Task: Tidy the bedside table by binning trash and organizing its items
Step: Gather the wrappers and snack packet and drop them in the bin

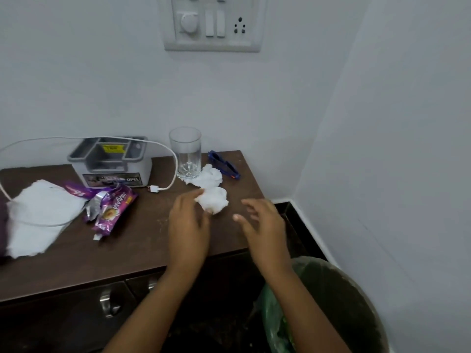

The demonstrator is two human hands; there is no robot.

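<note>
My left hand [188, 225] reaches over the dark brown tabletop [142, 240], its fingertips [200, 193] touching the near crumpled white tissue [212, 201] at that tissue's left edge. The grip there is loose: fingers extended against the paper, not closed round it. My right hand [265, 222] hovers just to the right of the same tissue, apart from it, fingers spread and curved, its grip released and holding nothing.

A second crumpled tissue [207, 177] lies just behind the first, touching it, and rests against the base of a clear drinking glass [186, 151] that stands upright near the tabletop's back edge. To the right of the glass, folded blue sunglasses [224, 165] lie by the right rear corner.

Well to the left of my hands lie purple snack wrappers [109, 207], torn open, and left of them a flat white paper napkin [38, 217]. Behind the wrappers sits a grey organiser box [112, 161] with open compartments on top. A white charging cable [168, 159] loops over it and ends in a plug [153, 189] lying on the tabletop.

Below my right forearm, on the floor beside the tabletop, stands a bin [339, 301] lined with a green bag [272, 312].
</note>
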